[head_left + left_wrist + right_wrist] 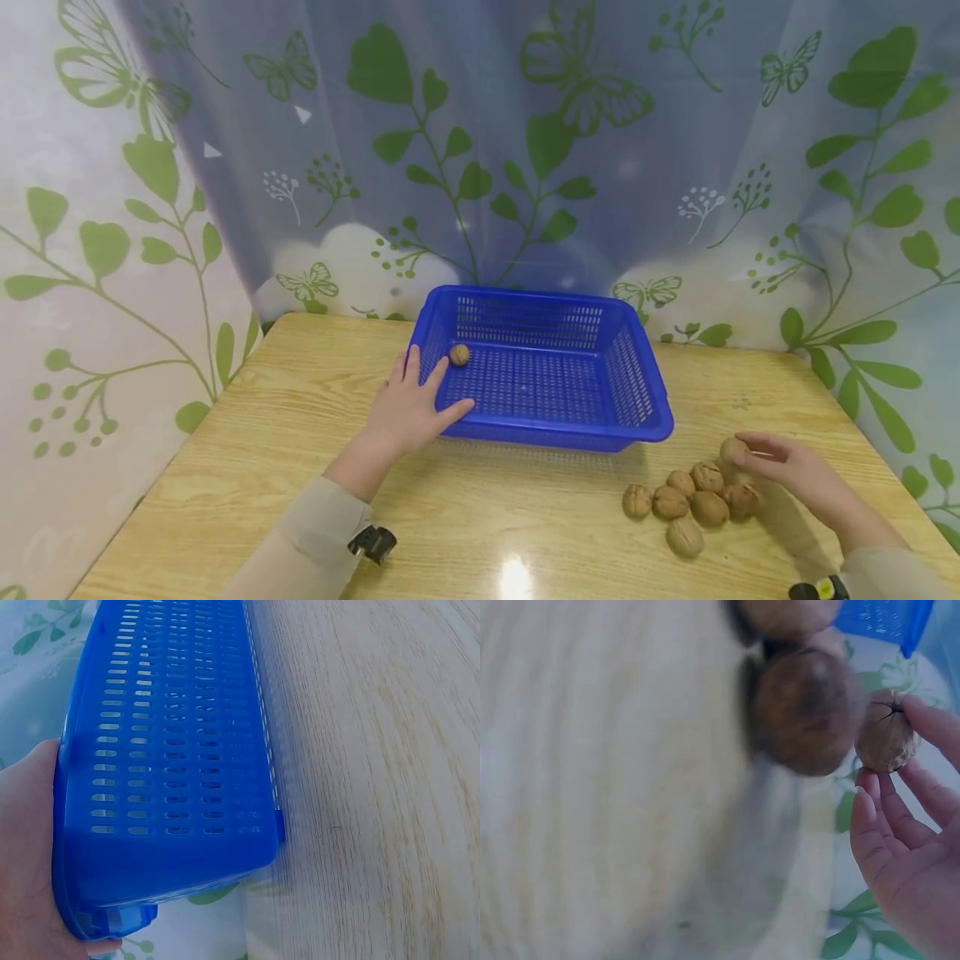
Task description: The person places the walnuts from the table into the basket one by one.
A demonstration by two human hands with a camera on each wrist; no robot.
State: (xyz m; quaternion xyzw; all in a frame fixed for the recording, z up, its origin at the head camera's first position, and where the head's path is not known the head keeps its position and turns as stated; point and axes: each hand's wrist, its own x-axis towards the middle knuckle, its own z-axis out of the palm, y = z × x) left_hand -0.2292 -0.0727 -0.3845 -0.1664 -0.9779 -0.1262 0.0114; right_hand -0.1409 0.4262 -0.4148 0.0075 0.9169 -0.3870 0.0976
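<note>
Head view: fingertips of the right hand (780, 467) pinch a round brown walnut (732, 451) at the four o'clock corner of the pale wooden table (285, 417), just beside a cluster of six more brown walnuts (686, 500) lying loose at five o'clock. The left hand (411, 408) lies with fingers spread straight against the near left rim of the blue perforated plastic basket (555, 417), which sits at twelve o'clock on the table; a single small walnut (459, 355) rests inside it near its left wall.
</note>
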